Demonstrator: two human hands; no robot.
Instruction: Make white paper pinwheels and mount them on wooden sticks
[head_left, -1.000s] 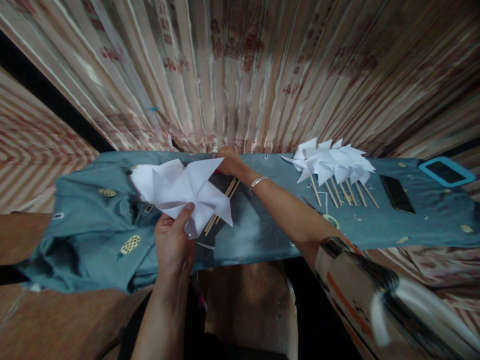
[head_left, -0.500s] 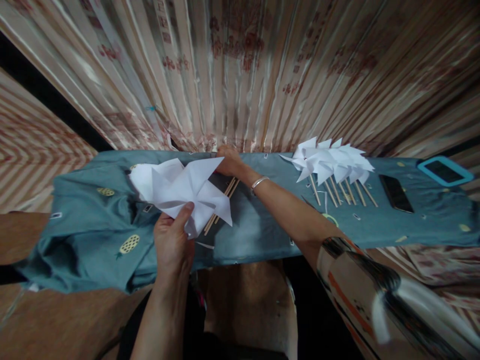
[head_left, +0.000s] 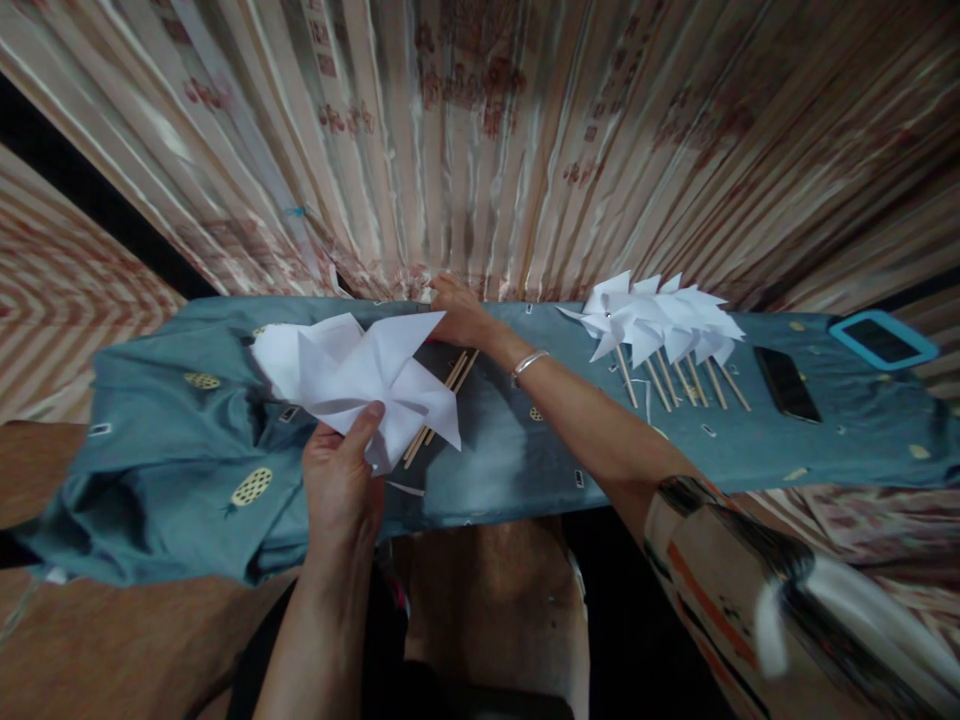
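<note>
My left hand (head_left: 345,465) pinches a white paper pinwheel (head_left: 397,385), its thumb pressed near the folded centre. More white paper (head_left: 277,360) lies just behind it on the left. Across the far edge of the cloth-covered table reaches my right hand (head_left: 461,315), a bracelet on its wrist. Its fingertips are partly hidden behind the pinwheel's upper point, so what they touch does not show. A bit of something red peeks out below that hand. Several thin wooden sticks (head_left: 459,378) lie slanted on the cloth, partly under the pinwheel.
On the right rests a row of white pinwheels on sticks (head_left: 664,320). Beyond it are a dark phone (head_left: 787,385) and a blue-framed device (head_left: 885,340). Teal cloth (head_left: 510,455) covers the narrow table, and a patterned curtain (head_left: 480,150) hangs along its far side.
My right hand has shifted slightly at the far edge, its fingers lifting a little. The left hand keeps its hold on the pinwheel. The whole view has drifted slightly.
</note>
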